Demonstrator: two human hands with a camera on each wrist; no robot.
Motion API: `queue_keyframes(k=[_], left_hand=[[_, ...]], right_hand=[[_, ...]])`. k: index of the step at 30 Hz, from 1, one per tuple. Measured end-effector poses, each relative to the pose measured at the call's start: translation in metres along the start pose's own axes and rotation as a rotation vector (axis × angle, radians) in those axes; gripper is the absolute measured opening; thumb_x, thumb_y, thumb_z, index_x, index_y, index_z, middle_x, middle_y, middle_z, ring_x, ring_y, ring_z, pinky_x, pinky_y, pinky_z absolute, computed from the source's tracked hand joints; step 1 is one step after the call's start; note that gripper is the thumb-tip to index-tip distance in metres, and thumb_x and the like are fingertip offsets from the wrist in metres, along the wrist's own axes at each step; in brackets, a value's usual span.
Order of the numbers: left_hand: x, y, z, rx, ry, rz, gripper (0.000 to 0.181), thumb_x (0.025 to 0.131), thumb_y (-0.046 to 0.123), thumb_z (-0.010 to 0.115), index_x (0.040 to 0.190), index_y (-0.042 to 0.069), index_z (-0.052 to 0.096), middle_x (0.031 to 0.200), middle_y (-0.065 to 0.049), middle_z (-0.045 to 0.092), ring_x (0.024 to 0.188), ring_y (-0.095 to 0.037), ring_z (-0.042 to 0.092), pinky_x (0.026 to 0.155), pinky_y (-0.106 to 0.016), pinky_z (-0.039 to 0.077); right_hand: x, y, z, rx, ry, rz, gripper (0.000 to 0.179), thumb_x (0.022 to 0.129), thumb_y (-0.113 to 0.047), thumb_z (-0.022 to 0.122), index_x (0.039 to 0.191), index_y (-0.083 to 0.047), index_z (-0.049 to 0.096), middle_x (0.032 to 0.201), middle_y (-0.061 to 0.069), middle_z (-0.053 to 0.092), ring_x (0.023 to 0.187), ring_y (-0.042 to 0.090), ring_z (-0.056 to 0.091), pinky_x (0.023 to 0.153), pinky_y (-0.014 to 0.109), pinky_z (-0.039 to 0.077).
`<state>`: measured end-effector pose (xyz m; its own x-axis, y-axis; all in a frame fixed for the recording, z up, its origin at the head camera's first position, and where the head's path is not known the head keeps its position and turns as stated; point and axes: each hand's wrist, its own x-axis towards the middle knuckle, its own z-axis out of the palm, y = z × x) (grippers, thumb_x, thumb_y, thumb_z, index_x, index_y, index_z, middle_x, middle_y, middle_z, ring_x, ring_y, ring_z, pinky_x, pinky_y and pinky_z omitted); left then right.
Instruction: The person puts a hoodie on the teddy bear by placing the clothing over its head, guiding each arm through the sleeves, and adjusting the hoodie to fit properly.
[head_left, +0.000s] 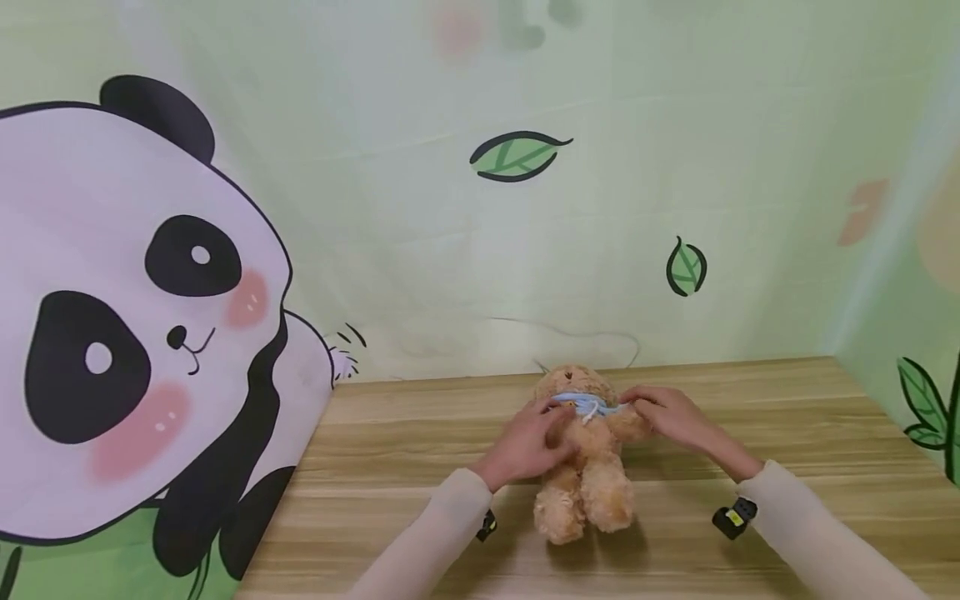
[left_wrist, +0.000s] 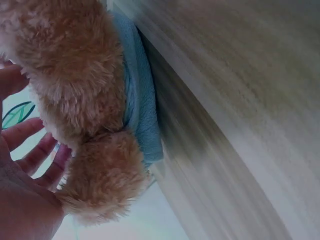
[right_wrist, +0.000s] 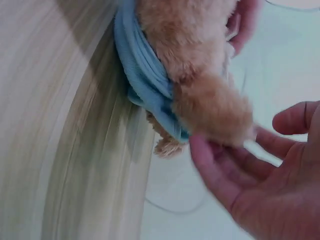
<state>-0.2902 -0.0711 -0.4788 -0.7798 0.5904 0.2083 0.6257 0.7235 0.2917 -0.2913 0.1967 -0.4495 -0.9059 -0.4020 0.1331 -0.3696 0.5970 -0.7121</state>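
Observation:
A light-brown plush teddy bear lies on its back on the wooden table, head toward the wall. A blue cloth garment with a white cord is around its neck and, in the wrist views, spreads behind its back. My left hand rests over the bear's chest and one arm; in the left wrist view its fingers are loosely extended along the fur. My right hand is at the other arm; its fingertips touch that arm and the cloth's edge, with the thumb apart.
The wooden table meets a pale green fabric backdrop just past the bear's head. A large panda is printed on the left side, leaves at the middle and right. Wrist-worn black devices show at the cuffs.

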Motion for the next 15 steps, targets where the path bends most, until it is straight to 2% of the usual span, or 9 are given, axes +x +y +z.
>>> queue_keyframes(k=[3, 5, 7, 12, 15], left_hand=[[0.001, 0.001, -0.001, 0.016, -0.011, 0.005, 0.056, 0.096, 0.044, 0.059, 0.143, 0.016, 0.05, 0.146, -0.008, 0.046, 0.133, -0.025, 0.048, 0.11, -0.04, 0.041], [0.001, 0.002, -0.002, 0.02, -0.009, 0.018, 0.056, 0.095, 0.042, 0.061, 0.142, 0.013, 0.051, 0.145, -0.009, 0.046, 0.133, -0.025, 0.047, 0.11, -0.039, 0.041], [0.002, 0.002, -0.001, 0.025, -0.011, 0.025, 0.055, 0.095, 0.041, 0.061, 0.142, 0.012, 0.051, 0.145, -0.009, 0.046, 0.135, -0.025, 0.045, 0.111, -0.037, 0.04], [0.004, 0.002, 0.0, 0.032, -0.02, 0.027, 0.054, 0.095, 0.04, 0.063, 0.14, 0.013, 0.053, 0.145, -0.007, 0.048, 0.136, -0.024, 0.044, 0.112, -0.036, 0.039], [0.005, 0.003, 0.001, 0.03, -0.02, 0.03, 0.054, 0.094, 0.041, 0.064, 0.139, 0.013, 0.054, 0.143, -0.006, 0.049, 0.134, -0.024, 0.046, 0.111, -0.036, 0.04]], right_hand=[[-0.002, 0.007, -0.004, 0.194, -0.072, 0.018, 0.035, 0.099, -0.002, 0.042, 0.129, 0.01, 0.056, 0.119, 0.031, 0.062, 0.094, 0.02, 0.063, 0.072, 0.035, 0.058], [-0.003, 0.012, -0.004, 0.247, -0.104, -0.01, 0.035, 0.097, 0.001, 0.047, 0.13, 0.012, 0.054, 0.124, 0.03, 0.06, 0.102, 0.02, 0.064, 0.075, 0.034, 0.059], [-0.003, 0.015, -0.002, 0.248, -0.123, -0.042, 0.036, 0.095, 0.001, 0.052, 0.129, 0.011, 0.054, 0.123, 0.029, 0.061, 0.102, 0.021, 0.063, 0.076, 0.032, 0.059], [-0.002, 0.017, 0.006, 0.139, -0.124, -0.086, 0.036, 0.095, -0.01, 0.061, 0.129, 0.005, 0.058, 0.123, 0.022, 0.064, 0.108, 0.028, 0.062, 0.083, 0.029, 0.053], [-0.001, 0.015, 0.012, 0.095, -0.121, -0.097, 0.039, 0.096, -0.015, 0.063, 0.13, 0.003, 0.059, 0.125, 0.02, 0.064, 0.113, 0.034, 0.061, 0.089, 0.039, 0.052]])
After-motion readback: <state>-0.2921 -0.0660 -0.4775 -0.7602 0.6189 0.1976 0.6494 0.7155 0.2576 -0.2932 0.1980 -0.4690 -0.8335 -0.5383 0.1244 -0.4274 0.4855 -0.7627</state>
